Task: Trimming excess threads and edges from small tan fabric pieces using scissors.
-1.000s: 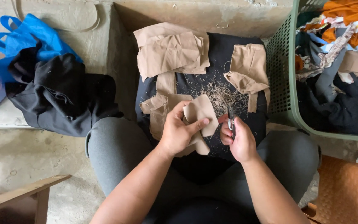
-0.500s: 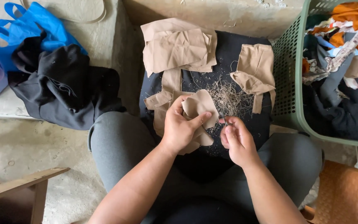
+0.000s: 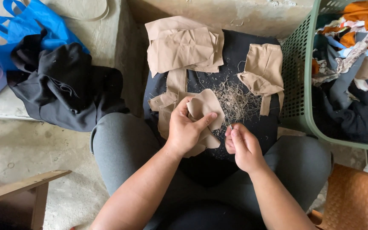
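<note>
My left hand (image 3: 187, 130) grips a small tan fabric piece (image 3: 206, 110), thumb pressed across it, over my lap. My right hand (image 3: 241, 144) is closed beside it, pinching a thin metal tool whose tip (image 3: 231, 126) pokes out between the fingers toward the fabric edge. Both hands hover over a dark cloth (image 3: 235, 57) spread on my lap. On that cloth lie a pile of loose thread clippings (image 3: 236, 101), a stack of tan fabric pieces (image 3: 184, 44) at the far side and a folded tan piece (image 3: 263, 70) at the right.
A green plastic basket (image 3: 301, 76) full of mixed fabric scraps stands at the right. Black garments (image 3: 64, 87) and a blue bag (image 3: 30, 23) lie on a concrete ledge at the left. A wooden stool corner (image 3: 18, 191) shows at lower left, a brown woven seat (image 3: 354, 200) at lower right.
My right hand has closed up and drawn the small tool in toward the edge of the tan piece. The left hand has shifted its grip, thumb now across the fabric.
</note>
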